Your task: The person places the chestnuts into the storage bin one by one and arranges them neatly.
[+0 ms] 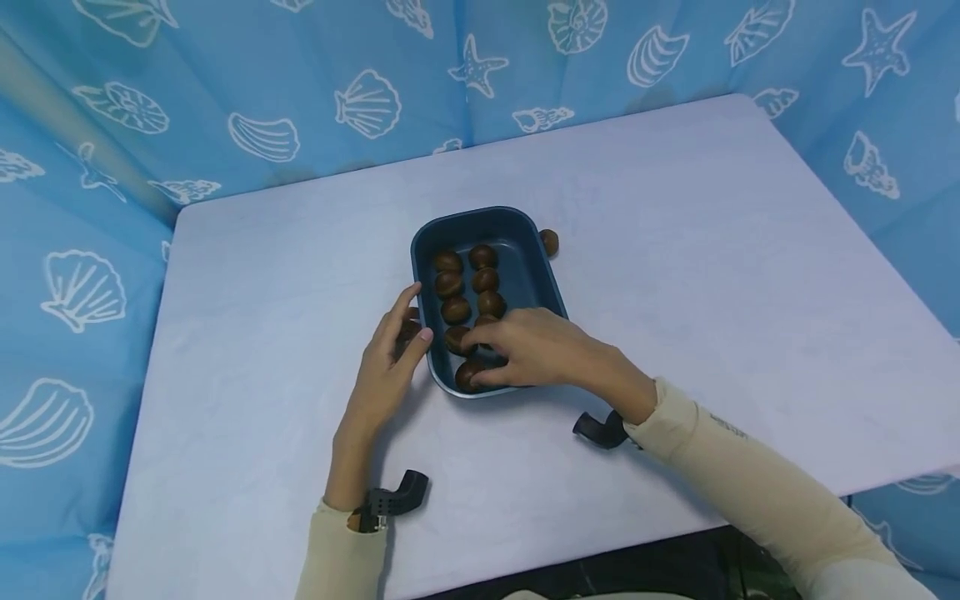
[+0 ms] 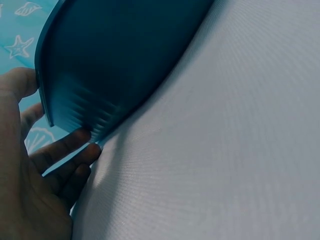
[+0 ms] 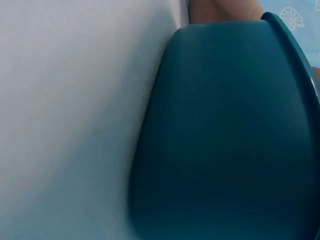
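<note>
A dark blue rectangular tray [image 1: 528, 275] with a raised rim stands on the table. Inside it, several glossy brown chestnuts [image 1: 450, 285] lie in two rows along the left part. My right hand [image 1: 543, 346] reaches in over the near end, thumb and index finger around the nearest chestnut [image 1: 468, 373]; its other fingers hide part of the second row. My left hand [image 1: 382, 371] rests against the tray's left side, with thumb and fingertips touching the rim and outer wall. In the left wrist view, the fingers [image 2: 65, 150] reach out loosely to the wall.
On the cloth, more chestnuts [image 1: 409, 327] lie between my left hand and the tray, partly covered. A single chestnut [image 1: 550, 242] sits by the tray's right side. The white-covered table [image 1: 697, 250] backs onto a blue shell-print curtain [image 1: 300, 83].
</note>
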Tool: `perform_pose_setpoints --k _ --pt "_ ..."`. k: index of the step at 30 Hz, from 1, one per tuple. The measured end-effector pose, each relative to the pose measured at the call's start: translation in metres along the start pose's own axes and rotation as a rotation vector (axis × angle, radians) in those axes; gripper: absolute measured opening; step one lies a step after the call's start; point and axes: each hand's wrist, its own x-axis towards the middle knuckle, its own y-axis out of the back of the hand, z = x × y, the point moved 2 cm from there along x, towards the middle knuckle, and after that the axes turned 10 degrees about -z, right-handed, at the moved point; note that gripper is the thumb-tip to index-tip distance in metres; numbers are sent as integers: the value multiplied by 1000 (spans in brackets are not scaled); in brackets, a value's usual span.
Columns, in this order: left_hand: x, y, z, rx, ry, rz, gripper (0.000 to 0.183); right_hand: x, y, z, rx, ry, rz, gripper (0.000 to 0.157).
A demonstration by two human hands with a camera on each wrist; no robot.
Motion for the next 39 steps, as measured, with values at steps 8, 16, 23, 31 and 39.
perform_pose_setpoints --k 8,16,23,31,39 --pt "-1 -4 -5 -4 14 3 55 -12 1 5 65 59 242 30" --pt "1 -5 0 0 13 -4 55 -36 25 30 179 -26 473 32" --pt "1 -3 1 2 17 -5 56 -52 43 72 308 -261 574 34" --pt "1 -2 0 3 10 4 55 -46 41 115 290 -452 447 47" --pt "1 -2 0 -1 8 17 54 -27 42 132 251 -485 349 48"
